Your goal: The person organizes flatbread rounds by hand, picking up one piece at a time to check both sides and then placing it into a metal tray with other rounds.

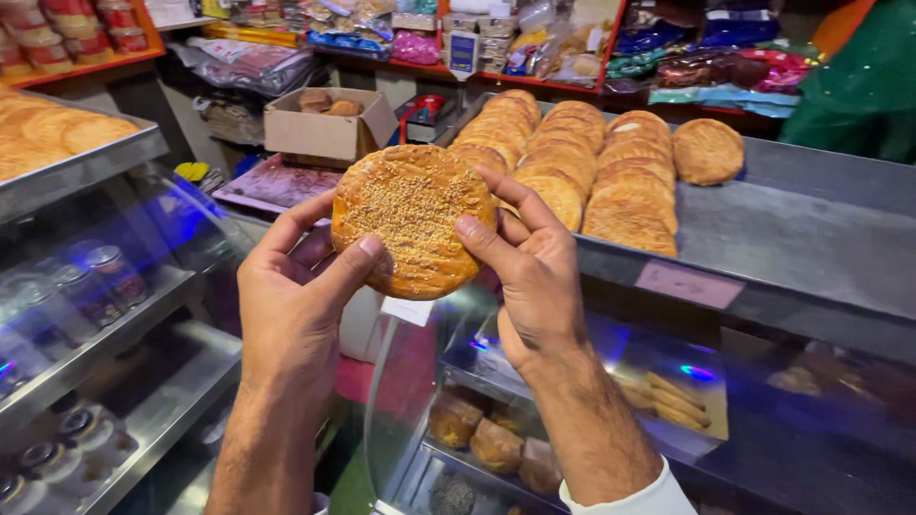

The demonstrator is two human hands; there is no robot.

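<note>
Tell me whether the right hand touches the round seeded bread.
Touching: the head view shows the right hand gripping the round seeded bread, thumb pressed on its face.

A grey metal bench (811, 229) runs along the right, above a curved glass display case (534, 420) lit blue from within. On the left, tiered steel shelves (114, 334) descend behind glass. At the back, orange-edged wall shelves (315, 48) stand above an open brown cardboard box (324, 133).

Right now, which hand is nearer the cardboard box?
Left. The left hand is just below-right of the cardboard box; the right hand is farther right, beyond the round bread.
</note>
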